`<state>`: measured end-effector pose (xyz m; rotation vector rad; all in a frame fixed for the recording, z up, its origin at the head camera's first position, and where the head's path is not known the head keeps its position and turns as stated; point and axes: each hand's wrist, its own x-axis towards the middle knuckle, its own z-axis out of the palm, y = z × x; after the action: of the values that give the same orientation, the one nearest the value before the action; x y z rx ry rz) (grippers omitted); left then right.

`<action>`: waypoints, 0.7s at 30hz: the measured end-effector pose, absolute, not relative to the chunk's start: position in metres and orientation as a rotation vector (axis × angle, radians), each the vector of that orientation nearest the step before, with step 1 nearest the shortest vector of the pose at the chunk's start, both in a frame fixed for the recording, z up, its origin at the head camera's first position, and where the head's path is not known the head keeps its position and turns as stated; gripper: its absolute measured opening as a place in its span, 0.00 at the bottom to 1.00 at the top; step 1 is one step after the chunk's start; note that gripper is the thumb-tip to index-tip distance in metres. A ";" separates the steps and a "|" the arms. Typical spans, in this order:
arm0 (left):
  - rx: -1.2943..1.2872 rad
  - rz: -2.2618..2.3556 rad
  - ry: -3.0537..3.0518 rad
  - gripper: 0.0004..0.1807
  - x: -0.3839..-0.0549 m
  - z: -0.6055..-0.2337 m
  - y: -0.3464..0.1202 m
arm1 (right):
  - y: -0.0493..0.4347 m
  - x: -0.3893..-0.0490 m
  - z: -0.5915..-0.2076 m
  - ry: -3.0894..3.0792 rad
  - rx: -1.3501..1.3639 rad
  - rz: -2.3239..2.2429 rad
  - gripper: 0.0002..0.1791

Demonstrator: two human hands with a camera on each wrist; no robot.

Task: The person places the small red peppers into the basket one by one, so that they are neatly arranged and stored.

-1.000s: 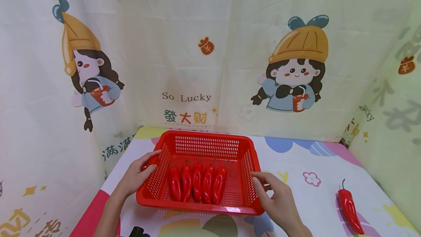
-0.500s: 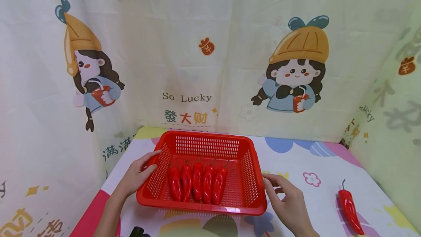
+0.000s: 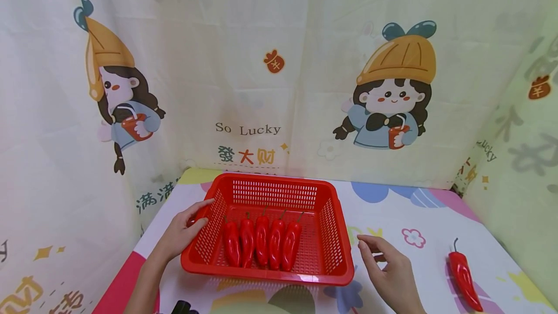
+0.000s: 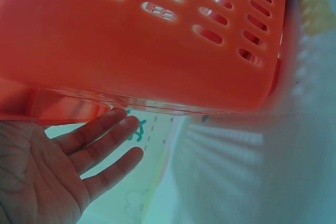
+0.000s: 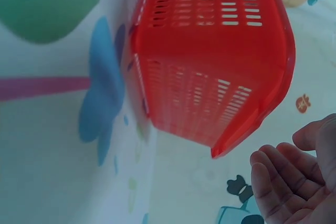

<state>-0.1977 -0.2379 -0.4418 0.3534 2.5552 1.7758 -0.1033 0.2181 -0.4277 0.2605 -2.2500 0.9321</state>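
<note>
A red plastic basket with slotted walls stands on the table, several red chili peppers lying side by side inside it. My left hand rests at the basket's left rim, thumb and index finger over the edge. From the left wrist view, the other fingers of the left hand extend loosely below the rim. To the right of the basket, apart from it, is my right hand, its fingers loosely bent with nothing between them. A single chili pepper lies farther right on the table.
A dark, glossy object is cut off by the bottom edge, in front of the basket at left. Printed cloth walls stand behind and at both sides of the patterned table.
My right hand has let go of the basket's right rim and moved away to the right. My left hand, the basket and the chili peppers have stayed in place.
</note>
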 end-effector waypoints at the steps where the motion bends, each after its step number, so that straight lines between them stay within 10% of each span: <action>1: 0.354 1.772 2.554 0.29 -0.198 -0.442 -0.238 | 0.219 -0.103 -0.429 -2.254 0.248 0.926 0.14; 21: 0.345 1.772 2.561 0.29 -0.197 -0.442 -0.237 | 0.248 -0.102 -0.434 -2.389 -0.038 0.789 0.08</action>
<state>-0.1975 -0.2374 -0.4416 0.3452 2.5614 1.7715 -0.1023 0.2481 -0.4337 -0.0384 -2.3890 0.7892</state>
